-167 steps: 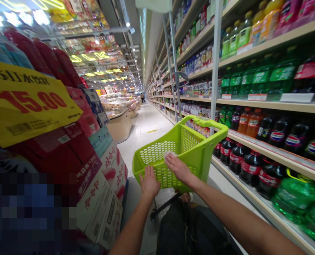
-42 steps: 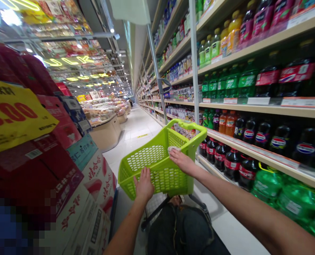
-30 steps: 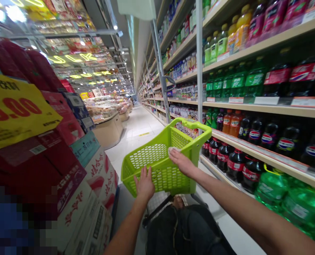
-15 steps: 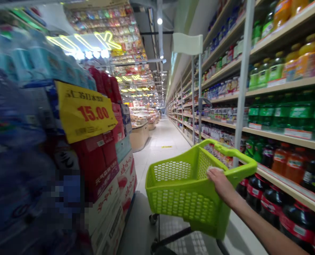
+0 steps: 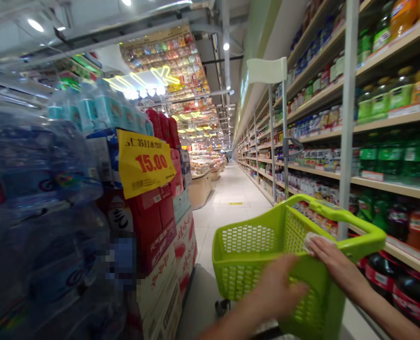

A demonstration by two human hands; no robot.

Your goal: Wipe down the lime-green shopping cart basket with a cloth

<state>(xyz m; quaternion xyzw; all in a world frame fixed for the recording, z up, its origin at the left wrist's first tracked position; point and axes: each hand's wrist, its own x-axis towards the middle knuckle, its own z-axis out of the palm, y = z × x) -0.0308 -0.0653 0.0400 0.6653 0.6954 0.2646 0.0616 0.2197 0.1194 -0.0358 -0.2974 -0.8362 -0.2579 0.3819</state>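
Observation:
A bright green plastic shopping cart (image 5: pixel 252 257) stands in front of me. My right hand (image 5: pixel 325 255) lies on its near top edge, fingers closed over a crumpled white wipe (image 5: pixel 308 242) that could be tissue or cloth. Beyond that hand runs the cart's handle (image 5: pixel 367 226), which neither hand touches. Blurred by motion, my left hand (image 5: pixel 275 293) is in front of the cart's side wall. Its thumb and fingers look apart, and I see nothing between them. Whether it touches the cart I cannot tell.
Shelves (image 5: pixel 390 186) of bottled drinks line the right side. Stacked drink cartons (image 5: pixel 160 245) and wrapped water bottles (image 5: pixel 50 170) rise close on the left, with a yellow price sign (image 5: pixel 148 163). A tiled aisle (image 5: pixel 227 184) runs ahead, past wooden display bins (image 5: pixel 200 191).
My left hand has come into view from below, in front of the cart. The view has shifted, so everything sits further right. My right hand stays on the cart's edge with the wipe.

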